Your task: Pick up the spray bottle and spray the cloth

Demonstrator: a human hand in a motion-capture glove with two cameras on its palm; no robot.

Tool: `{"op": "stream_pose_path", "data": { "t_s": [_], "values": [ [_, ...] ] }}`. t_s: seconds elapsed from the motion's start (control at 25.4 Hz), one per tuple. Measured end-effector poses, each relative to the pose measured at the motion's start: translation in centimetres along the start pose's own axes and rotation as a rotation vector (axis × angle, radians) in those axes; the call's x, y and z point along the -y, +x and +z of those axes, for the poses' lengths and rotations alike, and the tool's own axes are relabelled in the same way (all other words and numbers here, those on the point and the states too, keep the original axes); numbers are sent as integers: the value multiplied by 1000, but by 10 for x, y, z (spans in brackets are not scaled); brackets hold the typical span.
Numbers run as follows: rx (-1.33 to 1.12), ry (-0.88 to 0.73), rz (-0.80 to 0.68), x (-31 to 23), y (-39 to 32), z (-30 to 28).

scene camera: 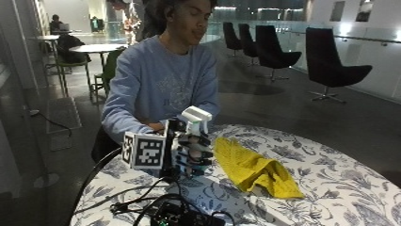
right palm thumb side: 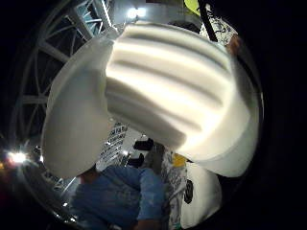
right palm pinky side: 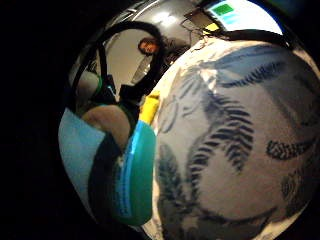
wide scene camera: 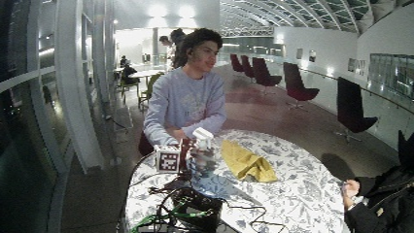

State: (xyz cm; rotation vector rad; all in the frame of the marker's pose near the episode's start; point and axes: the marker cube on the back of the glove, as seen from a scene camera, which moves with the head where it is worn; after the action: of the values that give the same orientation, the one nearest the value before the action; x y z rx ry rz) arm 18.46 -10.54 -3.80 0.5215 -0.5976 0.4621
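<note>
We are seeing a person in a light blue sweatshirt sitting at a round tabletop covered with a white cloth printed in blue leaves. The gloved right hand is wrapping around the spray bottle — its fingers are curling across the bottle's body, so the hand is gripping it rather than lying spread. The bottle is standing upright in that grip at the edge of the tabletop nearest the person, with its white spray head rising above the hand. We cannot tell whether the base of the bottle is touching the tabletop or hanging just over it.

Just beside the hand, away from the person, the yellow cloth is lying crumpled on the tabletop — stretched out in a long heap, near the bottle but not touching it as far as we are able to see.

In the thumb side palm view the ribbed white spray head is filling most of the frame, close against the palm. In the little finger side palm view the leaf-printed tabletop is spreading out below the hand, and a small patch of yellow cloth is showing at its edge.

In the wide outside view the hand is holding the bottle beside the cloth.
</note>
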Motion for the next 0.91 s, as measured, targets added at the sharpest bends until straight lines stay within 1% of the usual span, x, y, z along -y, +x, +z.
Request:
{"op": "stream_pose_path", "data": {
  "t_s": [0.12, 0.28, 0.55, 0.71, 0.91],
  "values": [
    [-8, -90, 31, 4, -25, 3],
    [-61, -257, 113, 11, -50, 10],
    [-158, -514, 282, 2, -54, 43],
    [-201, -604, 359, -8, -48, 59],
    [-265, -667, 429, -16, -47, 67]
  ]
}}
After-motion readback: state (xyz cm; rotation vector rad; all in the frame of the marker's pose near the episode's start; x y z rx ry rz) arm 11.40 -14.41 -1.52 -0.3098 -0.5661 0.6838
